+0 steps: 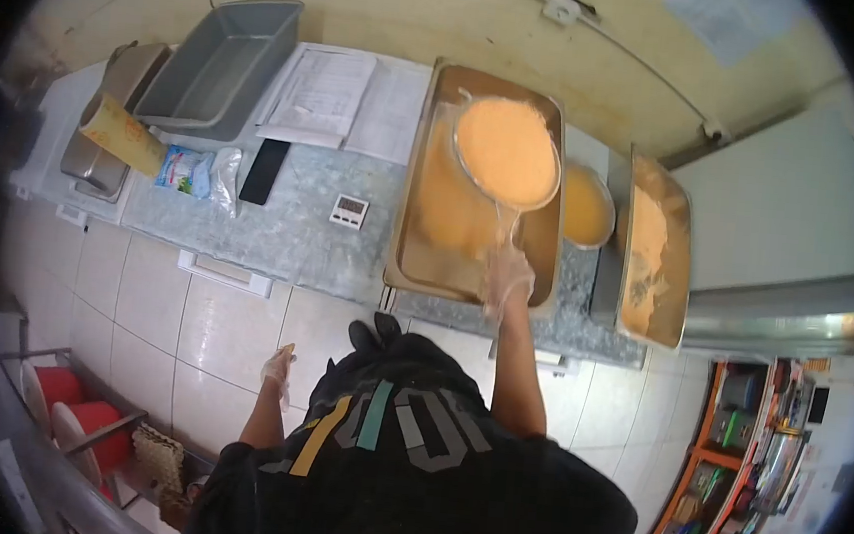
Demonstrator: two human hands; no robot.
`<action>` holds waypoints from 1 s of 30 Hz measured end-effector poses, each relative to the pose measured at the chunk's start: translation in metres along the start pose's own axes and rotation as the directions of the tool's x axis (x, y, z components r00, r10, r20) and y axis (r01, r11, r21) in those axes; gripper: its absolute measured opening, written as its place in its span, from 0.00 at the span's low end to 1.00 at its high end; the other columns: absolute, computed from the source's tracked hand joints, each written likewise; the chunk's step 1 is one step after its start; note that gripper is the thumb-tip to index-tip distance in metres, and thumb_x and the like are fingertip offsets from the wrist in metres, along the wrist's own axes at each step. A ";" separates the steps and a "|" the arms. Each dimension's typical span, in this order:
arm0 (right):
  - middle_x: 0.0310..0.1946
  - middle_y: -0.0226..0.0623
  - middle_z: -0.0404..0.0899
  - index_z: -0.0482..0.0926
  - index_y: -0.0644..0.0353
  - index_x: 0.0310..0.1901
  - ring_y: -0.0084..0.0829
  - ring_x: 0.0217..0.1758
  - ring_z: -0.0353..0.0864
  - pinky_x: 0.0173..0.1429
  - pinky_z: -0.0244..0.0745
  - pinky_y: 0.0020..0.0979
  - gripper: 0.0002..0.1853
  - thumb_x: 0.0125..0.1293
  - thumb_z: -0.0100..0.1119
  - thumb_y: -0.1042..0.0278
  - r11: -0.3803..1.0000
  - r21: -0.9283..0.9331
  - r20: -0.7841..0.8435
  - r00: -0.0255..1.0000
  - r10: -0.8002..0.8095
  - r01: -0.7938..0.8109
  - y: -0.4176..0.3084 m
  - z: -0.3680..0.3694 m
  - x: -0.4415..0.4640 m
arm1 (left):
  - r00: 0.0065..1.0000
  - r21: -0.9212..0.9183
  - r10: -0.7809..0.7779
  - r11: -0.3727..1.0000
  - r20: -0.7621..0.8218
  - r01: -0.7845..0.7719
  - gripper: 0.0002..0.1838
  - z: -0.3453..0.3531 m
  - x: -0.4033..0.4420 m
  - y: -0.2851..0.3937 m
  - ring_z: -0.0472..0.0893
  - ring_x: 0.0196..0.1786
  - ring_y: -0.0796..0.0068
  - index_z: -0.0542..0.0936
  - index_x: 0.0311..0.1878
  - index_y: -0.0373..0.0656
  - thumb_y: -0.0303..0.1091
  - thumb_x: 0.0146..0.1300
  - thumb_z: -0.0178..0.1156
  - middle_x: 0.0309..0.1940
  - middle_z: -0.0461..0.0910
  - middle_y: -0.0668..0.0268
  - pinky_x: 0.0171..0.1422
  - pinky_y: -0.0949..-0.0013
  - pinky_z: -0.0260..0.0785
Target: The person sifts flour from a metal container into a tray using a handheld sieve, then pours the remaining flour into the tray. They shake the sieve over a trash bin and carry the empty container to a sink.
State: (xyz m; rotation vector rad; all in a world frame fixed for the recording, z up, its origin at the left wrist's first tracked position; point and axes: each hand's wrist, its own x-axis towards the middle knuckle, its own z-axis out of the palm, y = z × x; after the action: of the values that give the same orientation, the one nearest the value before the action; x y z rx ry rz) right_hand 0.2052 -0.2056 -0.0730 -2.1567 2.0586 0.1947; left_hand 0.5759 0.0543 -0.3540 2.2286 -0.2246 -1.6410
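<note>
My right hand (508,276), in a clear plastic glove, is closed around the handle of a round sieve (518,203) heaped with orange powder (508,151). The sieve is over a deep metal pan (409,236), and more orange powder (442,203) lies in the pan beneath it. Low on the left, away from the counter, my gloved left hand (277,372) hangs beside my body, its fingers loosely extended and nothing visible in them. A metal bowl (583,243) of orange-yellow contents stands just right of the pan.
Farther right, another metal pan (684,277) contains orange powder. Along the counter (299,242) lie a timer (349,211), a phone (265,172), papers (321,96), a small packet (185,171), a yellow roll (122,136) and a grey tub (223,75). A shelf rack (703,454) stands lower right.
</note>
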 end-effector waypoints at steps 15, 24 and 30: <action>0.32 0.41 0.81 0.73 0.59 0.47 0.41 0.35 0.82 0.39 0.76 0.40 0.15 0.66 0.41 0.61 0.974 0.220 0.003 0.999 0.048 -0.048 0.040 0.039 0.015 | 0.953 -0.112 0.184 0.970 -0.240 -0.216 0.31 0.012 0.011 -0.073 0.69 0.58 0.71 0.69 0.61 0.49 0.57 0.57 0.52 0.52 0.76 0.64 0.65 0.62 0.53; 0.27 0.41 0.80 0.73 0.55 0.49 0.38 0.29 0.81 0.31 0.73 0.40 0.18 0.67 0.42 0.53 0.907 0.415 0.003 0.997 0.074 -0.068 0.041 0.054 0.021 | 0.888 -0.185 0.453 0.869 -0.073 -0.459 0.35 -0.010 0.063 -0.147 0.60 0.65 0.69 0.63 0.64 0.51 0.61 0.58 0.46 0.60 0.68 0.66 0.69 0.53 0.43; 0.32 0.47 0.81 0.68 0.53 0.57 0.43 0.33 0.82 0.34 0.75 0.43 0.22 0.67 0.42 0.51 0.609 0.782 -0.002 0.977 0.211 -0.130 0.054 0.115 0.052 | 0.987 -0.204 0.101 0.971 -0.126 -0.126 0.36 0.005 -0.058 -0.026 0.65 0.63 0.65 0.60 0.67 0.49 0.60 0.60 0.47 0.60 0.70 0.67 0.68 0.53 0.46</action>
State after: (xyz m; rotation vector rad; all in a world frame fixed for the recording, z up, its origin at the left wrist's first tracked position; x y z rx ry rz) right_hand 0.1556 -0.2362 -0.1970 -1.4284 1.8617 -0.6889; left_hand 0.5508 0.0965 -0.3131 2.0997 -0.1375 -1.4026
